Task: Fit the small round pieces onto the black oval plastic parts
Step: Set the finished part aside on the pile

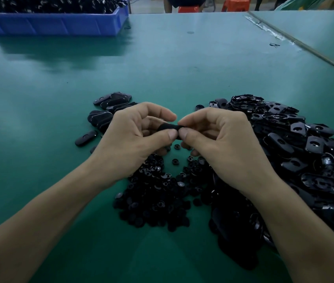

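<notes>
My left hand [130, 139] and my right hand [221, 141] meet above the green table, both pinching one black oval part [167, 127] between thumbs and forefingers. Whether a round piece sits in it is hidden by my fingers. Under my wrists lies a heap of small round black pieces [156, 193]. A large pile of black oval parts [296, 152] spreads to the right. A smaller group of oval parts [109, 108] lies behind my left hand, with a single one [86, 138] to its left.
A blue bin [54, 23] full of black parts stands at the far left of the green table [182, 64]. A seam strip [296, 41] runs diagonally at the far right. Red stools [235, 4] and a person's legs show beyond the table.
</notes>
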A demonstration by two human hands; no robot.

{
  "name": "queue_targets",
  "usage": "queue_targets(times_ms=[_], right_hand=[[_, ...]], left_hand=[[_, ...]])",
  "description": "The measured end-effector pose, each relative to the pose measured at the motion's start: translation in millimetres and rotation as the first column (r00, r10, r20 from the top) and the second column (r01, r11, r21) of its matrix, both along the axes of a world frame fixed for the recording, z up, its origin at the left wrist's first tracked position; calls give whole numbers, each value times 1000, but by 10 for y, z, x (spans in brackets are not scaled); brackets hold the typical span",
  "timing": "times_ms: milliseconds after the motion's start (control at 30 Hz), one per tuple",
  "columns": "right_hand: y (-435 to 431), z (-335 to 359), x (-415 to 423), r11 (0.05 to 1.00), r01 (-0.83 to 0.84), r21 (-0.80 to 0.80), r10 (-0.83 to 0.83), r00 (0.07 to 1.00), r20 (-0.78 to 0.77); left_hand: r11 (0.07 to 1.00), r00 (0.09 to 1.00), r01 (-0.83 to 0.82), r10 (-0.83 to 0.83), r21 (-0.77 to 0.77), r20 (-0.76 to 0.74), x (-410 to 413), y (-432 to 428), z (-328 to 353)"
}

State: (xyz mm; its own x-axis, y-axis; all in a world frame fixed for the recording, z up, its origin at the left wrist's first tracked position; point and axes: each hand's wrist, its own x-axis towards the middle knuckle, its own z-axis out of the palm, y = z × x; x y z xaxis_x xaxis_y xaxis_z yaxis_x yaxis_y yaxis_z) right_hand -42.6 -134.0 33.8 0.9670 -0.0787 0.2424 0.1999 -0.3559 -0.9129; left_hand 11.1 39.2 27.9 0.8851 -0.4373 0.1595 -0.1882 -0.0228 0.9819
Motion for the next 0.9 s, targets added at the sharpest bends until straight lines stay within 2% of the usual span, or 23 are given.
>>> queue_targets(times_ms=[133,500,900], right_hand=[[-19,22,-6,998,-41,54,42,999,-30],[-29,-9,14,998,29,-58,-31,999,-44],[-6,-14,-4,997,28,-78,-32,998,-51]], left_hand=[[1000,1000,-1,1,-20,-4,-9,1,11],[1000,1000,-14,14,5,-9,-31,-21,13],[1000,1000,-21,21,24,-17,-34,-17,10]])
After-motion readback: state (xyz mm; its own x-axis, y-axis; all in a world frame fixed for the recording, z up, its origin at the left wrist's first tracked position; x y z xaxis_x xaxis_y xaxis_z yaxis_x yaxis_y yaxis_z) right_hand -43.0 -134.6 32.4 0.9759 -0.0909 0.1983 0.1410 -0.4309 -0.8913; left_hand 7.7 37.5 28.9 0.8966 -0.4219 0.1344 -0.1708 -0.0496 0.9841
